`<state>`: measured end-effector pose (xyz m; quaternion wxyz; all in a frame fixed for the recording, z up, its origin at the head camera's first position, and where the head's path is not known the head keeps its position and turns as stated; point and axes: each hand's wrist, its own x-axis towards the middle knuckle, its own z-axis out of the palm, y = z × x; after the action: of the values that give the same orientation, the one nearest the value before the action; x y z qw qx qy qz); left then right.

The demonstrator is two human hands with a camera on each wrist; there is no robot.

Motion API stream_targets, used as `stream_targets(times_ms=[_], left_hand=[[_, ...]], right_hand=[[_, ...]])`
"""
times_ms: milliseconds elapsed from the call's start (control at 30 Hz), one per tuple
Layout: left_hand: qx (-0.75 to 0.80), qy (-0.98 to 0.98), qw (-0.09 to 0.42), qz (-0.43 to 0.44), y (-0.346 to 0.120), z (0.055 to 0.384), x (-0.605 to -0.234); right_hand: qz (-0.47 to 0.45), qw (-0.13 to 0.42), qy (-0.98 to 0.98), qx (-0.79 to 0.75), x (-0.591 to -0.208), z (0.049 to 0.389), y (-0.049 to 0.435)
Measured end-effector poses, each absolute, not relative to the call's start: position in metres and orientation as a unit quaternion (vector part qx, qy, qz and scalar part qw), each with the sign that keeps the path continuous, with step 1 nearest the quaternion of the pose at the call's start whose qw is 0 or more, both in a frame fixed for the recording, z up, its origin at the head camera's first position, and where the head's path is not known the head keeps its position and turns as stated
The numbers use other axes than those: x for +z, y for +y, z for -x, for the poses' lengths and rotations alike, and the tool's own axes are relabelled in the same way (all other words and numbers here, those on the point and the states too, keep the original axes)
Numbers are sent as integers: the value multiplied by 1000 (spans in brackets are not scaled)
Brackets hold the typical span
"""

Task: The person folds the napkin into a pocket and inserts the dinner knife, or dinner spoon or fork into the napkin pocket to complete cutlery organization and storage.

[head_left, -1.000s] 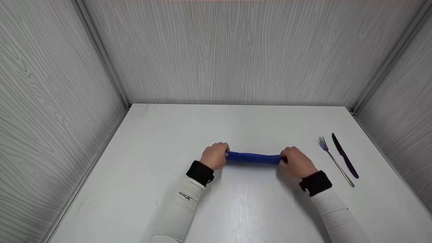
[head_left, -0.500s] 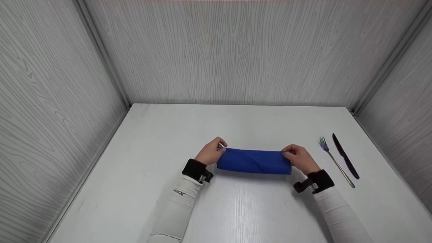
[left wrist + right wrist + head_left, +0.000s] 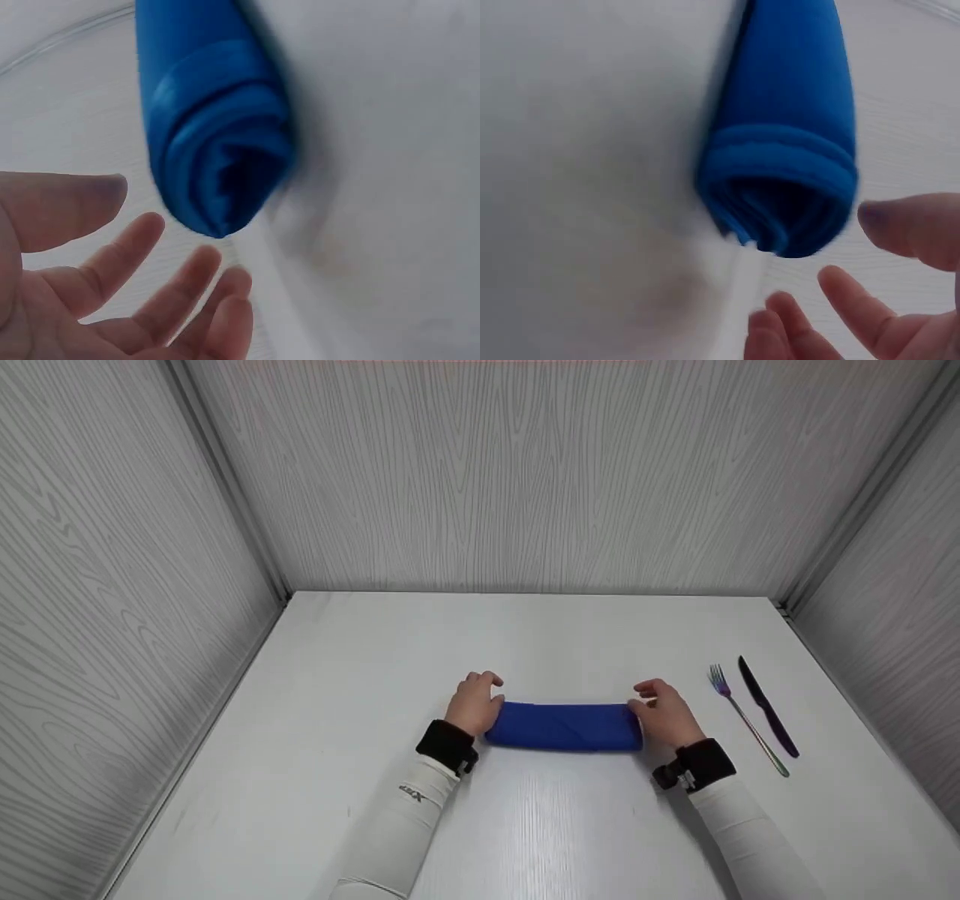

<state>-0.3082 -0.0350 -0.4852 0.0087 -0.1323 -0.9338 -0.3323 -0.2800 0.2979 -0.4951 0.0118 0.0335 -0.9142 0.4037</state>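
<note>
A blue cloth [image 3: 566, 727], rolled into a flattened bundle, lies crosswise on the white table. My left hand [image 3: 476, 705] is at its left end, and my right hand [image 3: 664, 716] is at the opposite end. Seen from the left wrist, the thumb and fingers [image 3: 101, 277] are spread just off the cloth's end, where its coiled layers [image 3: 217, 161] show. The right wrist view likewise has loosely bent, parted fingers [image 3: 862, 307] beside the other rolled end [image 3: 780, 202]. Neither hand grips the cloth.
To the right of my right hand, a fork [image 3: 739, 709] with an iridescent sheen and a dark knife [image 3: 765, 705] lie side by side on the table [image 3: 360, 660]. Wood-grained panels [image 3: 480, 480] enclose the back and both sides.
Both hands held the cloth by its ends as a narrow roll, then it turned to show a broader face. Now it sits slightly nearer me, and the fingers have let go.
</note>
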Motion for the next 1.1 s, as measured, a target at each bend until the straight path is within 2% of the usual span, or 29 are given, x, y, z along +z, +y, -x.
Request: stream_targets(times_ms=[200,467,567,833,1100], left_hand=[[-272,-939,31,207,-22,295,-474],[-125,-967,24,222,-17,288,-489],[-114,-969,25,219,-18,288,-492],[-126,-968,15,217,-18,289,-489],[-120,-968,30,216,-18,287,-488]], right_hand=[[-76,65,-921,376,-482,270,277],[-43,-43,-920,387,-494,271,266],[-30,-62,-919,388,-496,273,268],[-15,-65,-916,394,-495,277,270],[-78,-42,-948,304,-496,272,259]])
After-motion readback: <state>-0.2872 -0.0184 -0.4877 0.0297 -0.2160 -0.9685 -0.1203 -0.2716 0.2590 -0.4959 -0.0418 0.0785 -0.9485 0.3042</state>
